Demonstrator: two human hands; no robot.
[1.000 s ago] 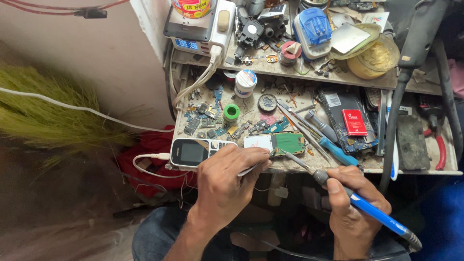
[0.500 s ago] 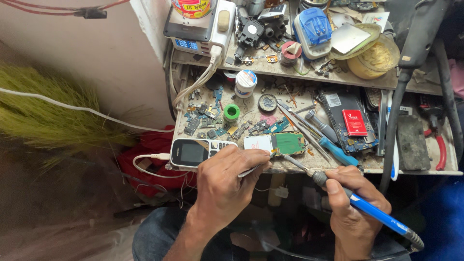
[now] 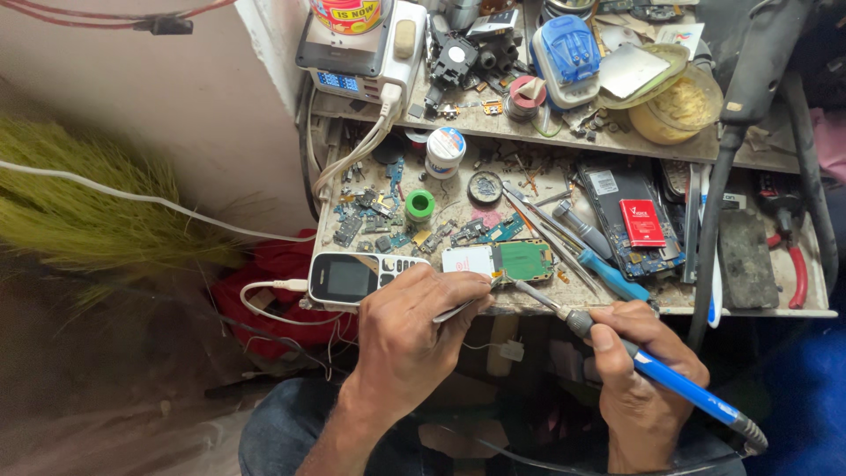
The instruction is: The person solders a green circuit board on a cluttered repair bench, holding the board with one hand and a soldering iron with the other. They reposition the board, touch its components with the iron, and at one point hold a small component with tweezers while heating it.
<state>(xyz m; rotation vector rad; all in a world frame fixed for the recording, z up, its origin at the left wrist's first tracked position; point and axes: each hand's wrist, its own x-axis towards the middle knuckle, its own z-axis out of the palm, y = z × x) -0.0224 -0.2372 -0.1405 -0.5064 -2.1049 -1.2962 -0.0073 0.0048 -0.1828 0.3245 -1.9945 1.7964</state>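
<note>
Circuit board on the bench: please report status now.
Left hand pins circuit board with tweezers. Right hand holds soldering iron, tip at board. Nothing blocking.

The left hand point(image 3: 414, 330) reaches forward from a bare forearm, back upward, fingers point(image 3: 458, 286) curled and pinched together at the tips. The right hand point(image 3: 639, 370) sits lower, knuckles up, fingers wrapped in a closed pen-style grip.
</note>
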